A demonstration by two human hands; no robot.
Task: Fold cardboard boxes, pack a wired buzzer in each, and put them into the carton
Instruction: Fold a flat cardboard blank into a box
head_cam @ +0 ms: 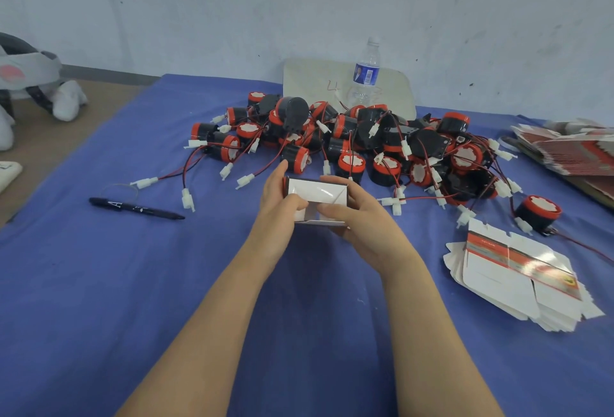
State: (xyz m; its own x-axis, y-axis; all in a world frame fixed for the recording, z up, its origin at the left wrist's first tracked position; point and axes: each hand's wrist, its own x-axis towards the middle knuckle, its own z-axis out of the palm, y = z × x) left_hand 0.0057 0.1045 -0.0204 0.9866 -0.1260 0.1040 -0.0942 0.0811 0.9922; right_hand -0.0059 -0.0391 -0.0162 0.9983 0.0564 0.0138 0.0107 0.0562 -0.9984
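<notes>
Both grips are clenched on one cardboard box [317,192], held just above the tabletop [99,283].
- Left hand [277,198]: fingers wrap the box's left end, thumb curled over the near edge.
- Right hand [360,220]: fingers cup the right end, thumb lies along the near side.
- The box is half-formed, with its white inside facing up and a flap still standing.

Just beyond the grip is the buzzer pile [349,140], black and red bodies with red/black leads and white plugs, tangled. A lone buzzer [538,213] sits well to the right. Near right of the grip is a stack of flat blanks [511,280]. A second stack [571,154] lies far right. A marker pen [136,207] lies to the left. A water bottle [365,74] stands behind the pile.
</notes>
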